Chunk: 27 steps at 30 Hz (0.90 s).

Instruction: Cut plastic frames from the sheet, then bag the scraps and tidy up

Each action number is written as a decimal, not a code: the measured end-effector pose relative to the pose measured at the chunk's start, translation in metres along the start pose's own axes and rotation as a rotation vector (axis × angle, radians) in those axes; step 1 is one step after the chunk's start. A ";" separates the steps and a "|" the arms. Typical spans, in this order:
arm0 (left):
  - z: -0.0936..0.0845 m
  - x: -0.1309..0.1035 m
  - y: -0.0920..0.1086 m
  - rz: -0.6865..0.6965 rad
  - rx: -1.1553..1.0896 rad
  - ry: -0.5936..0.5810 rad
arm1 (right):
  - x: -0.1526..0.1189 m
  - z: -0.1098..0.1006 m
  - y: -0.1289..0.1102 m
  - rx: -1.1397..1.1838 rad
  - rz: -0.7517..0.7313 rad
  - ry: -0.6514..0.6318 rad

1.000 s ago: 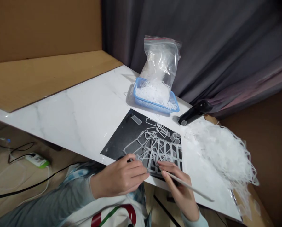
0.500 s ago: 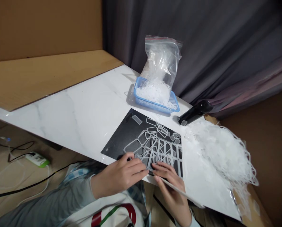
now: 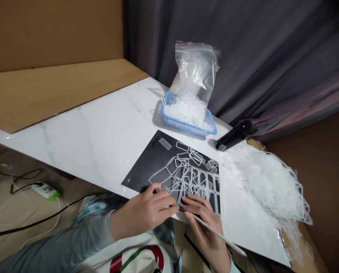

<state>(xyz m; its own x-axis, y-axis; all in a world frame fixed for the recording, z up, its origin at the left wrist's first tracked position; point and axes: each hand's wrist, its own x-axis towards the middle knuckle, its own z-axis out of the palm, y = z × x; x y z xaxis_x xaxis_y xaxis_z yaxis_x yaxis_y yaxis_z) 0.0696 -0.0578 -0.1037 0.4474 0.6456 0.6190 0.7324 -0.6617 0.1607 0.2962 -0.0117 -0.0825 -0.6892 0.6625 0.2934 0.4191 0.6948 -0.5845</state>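
Observation:
A black mat [image 3: 146, 167] lies at the table's front edge, its right part covered with clear rectangular frames [image 3: 183, 176]. Over the mat's front edge, my left hand [image 3: 146, 210] has its fingers bent and pressed together; what they hold, if anything, is too small to make out. Close beside it, my right hand [image 3: 205, 223] rests at the mat's lower edge with fingers curled. A thin white strip [image 3: 217, 234] runs from between its thumb and fingers down to the right.
Behind the mat stands a blue basket [image 3: 183, 127] of white pieces with a clear plastic bag [image 3: 197, 68]. A black object [image 3: 234, 135] lies right of it. A large pile of clear frames [image 3: 268, 182] spreads over the right end of the white table [image 3: 84, 129].
Both hands stay almost in place. The white strip at my right hand shows slightly more of its length, and the view has shifted a little.

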 end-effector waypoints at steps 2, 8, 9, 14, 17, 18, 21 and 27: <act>-0.002 0.002 0.000 -0.007 -0.010 -0.001 | 0.000 0.005 -0.002 -0.069 -0.036 0.029; -0.002 0.002 -0.001 -0.013 -0.049 -0.023 | -0.002 0.018 0.005 -0.456 -0.246 0.137; -0.001 0.002 -0.001 -0.010 -0.057 -0.018 | -0.001 0.016 0.008 -0.505 -0.255 0.156; -0.002 0.002 -0.001 -0.022 -0.066 -0.022 | 0.017 -0.018 0.029 -0.640 -0.117 0.483; -0.002 0.002 -0.001 -0.027 -0.076 -0.020 | 0.031 -0.038 0.041 -0.656 0.033 0.680; -0.002 0.002 -0.001 -0.025 -0.077 -0.017 | 0.034 -0.044 0.045 -0.668 0.071 0.727; -0.001 0.000 0.000 -0.022 -0.069 -0.030 | 0.037 -0.056 0.058 -0.646 0.190 0.761; 0.003 -0.001 0.002 -0.014 0.028 -0.055 | 0.022 -0.052 0.046 -0.201 0.280 0.532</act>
<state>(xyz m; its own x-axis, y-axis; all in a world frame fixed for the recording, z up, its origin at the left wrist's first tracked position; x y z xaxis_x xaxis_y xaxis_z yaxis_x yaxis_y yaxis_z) 0.0718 -0.0586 -0.1069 0.4638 0.6749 0.5739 0.7524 -0.6421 0.1471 0.3311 0.0495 -0.0631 -0.1713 0.8392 0.5162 0.6795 0.4800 -0.5548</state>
